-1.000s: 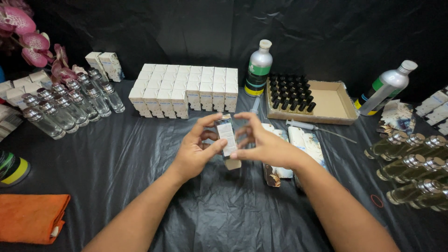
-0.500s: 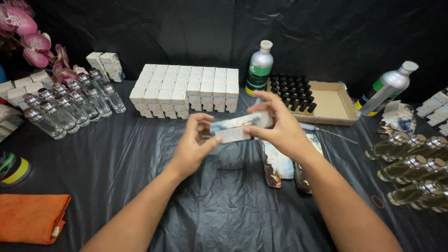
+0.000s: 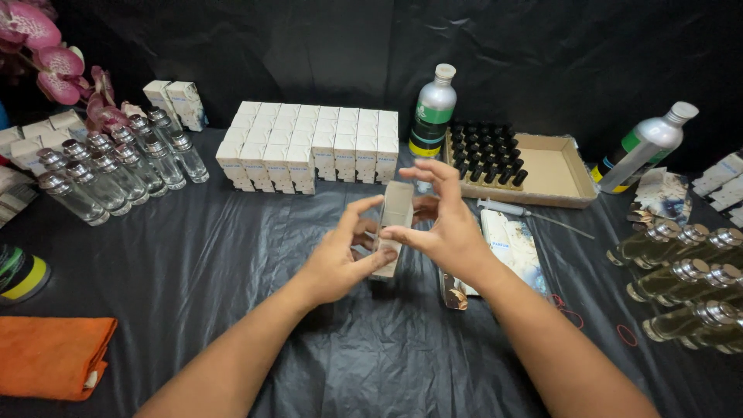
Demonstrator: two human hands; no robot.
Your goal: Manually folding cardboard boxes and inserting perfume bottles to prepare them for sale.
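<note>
Both hands clasp a small carton above the middle of the black-covered table.

Head view: the left hand grips the lower end of the carton, the right hand the upper; its long axis now stands nearly upright between them, both equally near. Half a second ago it lay crosswise. Boxed rows sit toward the far edge.

Place: small home-style perfume packing station
Tabletop: covered in black plastic sheet, same as backdrop
Evidence: rows of white cartons, glass spray bottles, tray of black caps, syringe, metal refill bottles
</note>
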